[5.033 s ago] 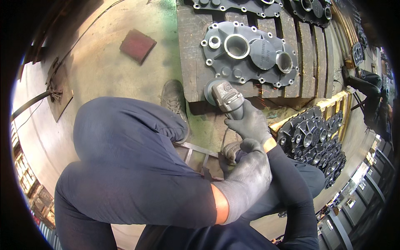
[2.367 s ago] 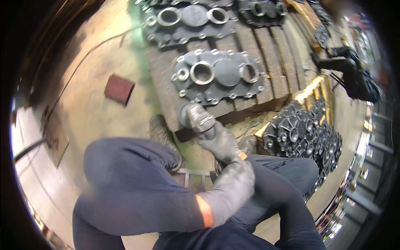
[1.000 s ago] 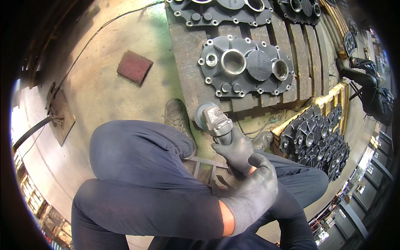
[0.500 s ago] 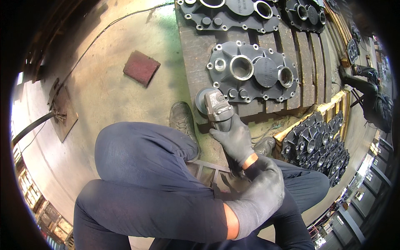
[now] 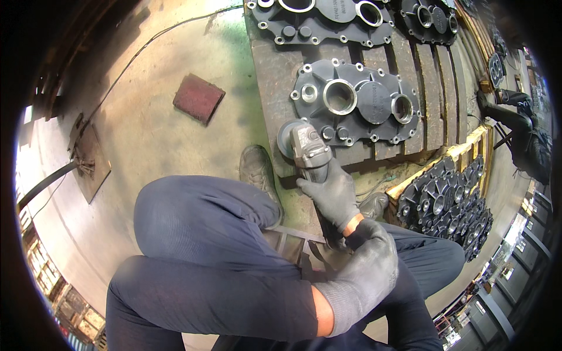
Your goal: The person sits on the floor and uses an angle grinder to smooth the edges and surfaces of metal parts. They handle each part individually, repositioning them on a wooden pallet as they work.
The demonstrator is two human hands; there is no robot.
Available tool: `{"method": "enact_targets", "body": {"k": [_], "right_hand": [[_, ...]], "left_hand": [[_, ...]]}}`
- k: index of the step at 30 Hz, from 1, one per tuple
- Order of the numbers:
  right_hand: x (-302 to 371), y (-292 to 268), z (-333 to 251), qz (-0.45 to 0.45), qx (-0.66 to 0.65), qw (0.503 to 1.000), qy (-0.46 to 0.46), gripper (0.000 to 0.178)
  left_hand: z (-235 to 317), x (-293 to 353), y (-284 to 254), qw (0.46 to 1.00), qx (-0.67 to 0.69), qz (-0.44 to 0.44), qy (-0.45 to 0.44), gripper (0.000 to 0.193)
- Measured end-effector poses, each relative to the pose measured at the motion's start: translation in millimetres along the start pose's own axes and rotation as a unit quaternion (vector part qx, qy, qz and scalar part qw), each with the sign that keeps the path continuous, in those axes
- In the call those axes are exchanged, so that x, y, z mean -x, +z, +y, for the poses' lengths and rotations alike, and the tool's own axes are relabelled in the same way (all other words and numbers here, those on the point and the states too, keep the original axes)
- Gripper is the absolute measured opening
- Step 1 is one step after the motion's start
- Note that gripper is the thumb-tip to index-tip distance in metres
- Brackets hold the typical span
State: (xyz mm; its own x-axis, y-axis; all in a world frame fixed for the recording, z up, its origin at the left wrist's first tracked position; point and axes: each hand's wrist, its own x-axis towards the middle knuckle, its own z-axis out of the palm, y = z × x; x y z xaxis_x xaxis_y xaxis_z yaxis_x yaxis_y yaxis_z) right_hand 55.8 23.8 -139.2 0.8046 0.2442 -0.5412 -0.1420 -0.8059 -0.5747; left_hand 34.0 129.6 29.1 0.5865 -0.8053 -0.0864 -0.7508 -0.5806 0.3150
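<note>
My right hand [image 5: 332, 195], in a grey glove, is wrapped round an angle grinder [image 5: 310, 146]. The grinder's round disc [image 5: 285, 139] sits over the near left corner of the pallet, beside a dark grey cast housing cover [image 5: 321, 111]. Whether the disc touches the cover I cannot tell. That cover lies flat and has two bright machined bores and bolt holes round its rim. From the left my other arm crosses over, and my left hand [image 5: 366, 275], also gloved, is bent round my right forearm [image 5: 364, 234] just behind the wrist. Its fingertips are hidden.
More covers lie on the wooden pallet [image 5: 272, 99] at the far side. Stacked covers [image 5: 448, 202] fill another pallet at right. A reddish-brown block [image 5: 198, 98] and a cable [image 5: 146, 44] lie on the floor. A person's legs [image 5: 521, 126] show at far right.
The grinder and my right hand have shifted very slightly to the right. My left hand stays on the right forearm; the cover keeps its place.
</note>
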Motion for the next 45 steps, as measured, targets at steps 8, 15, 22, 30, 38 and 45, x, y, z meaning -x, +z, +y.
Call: {"method": "enact_targets", "body": {"k": [8, 15, 22, 30, 38, 45], "right_hand": [[-11.5, -7.4, -5.2, -0.011, 0.021, 1.000, 0.002, 0.067], [3.4, 1.4, -10.0, -0.031, 0.030, 0.999, -0.007, 0.068], [-25.9, 12.2, -41.6, 0.021, -0.002, 1.000, 0.000, 0.068], [-48.8, 16.2, -43.1, 0.040, -0.016, 0.999, 0.000, 0.068], [-49.2, 14.8, -47.2, 0.036, -0.019, 0.999, 0.027, 0.065], [-66.9, 10.4, -43.7, 0.029, -0.019, 0.999, -0.020, 0.068]], "left_hand": [[0.9, -2.7, -0.3, 1.000, -0.011, -0.003, 0.007, 0.030], [2.8, -4.3, -3.9, 1.000, -0.015, 0.005, 0.019, 0.030], [5.7, -6.2, -15.0, 0.999, -0.019, 0.003, 0.043, 0.031], [5.5, -9.7, -19.4, 0.996, -0.030, -0.008, 0.079, 0.032], [5.8, -15.4, 3.3, 0.992, 0.051, 0.040, 0.107, 0.029], [10.5, -17.4, -5.7, 0.998, 0.003, 0.004, 0.061, 0.025]]}}
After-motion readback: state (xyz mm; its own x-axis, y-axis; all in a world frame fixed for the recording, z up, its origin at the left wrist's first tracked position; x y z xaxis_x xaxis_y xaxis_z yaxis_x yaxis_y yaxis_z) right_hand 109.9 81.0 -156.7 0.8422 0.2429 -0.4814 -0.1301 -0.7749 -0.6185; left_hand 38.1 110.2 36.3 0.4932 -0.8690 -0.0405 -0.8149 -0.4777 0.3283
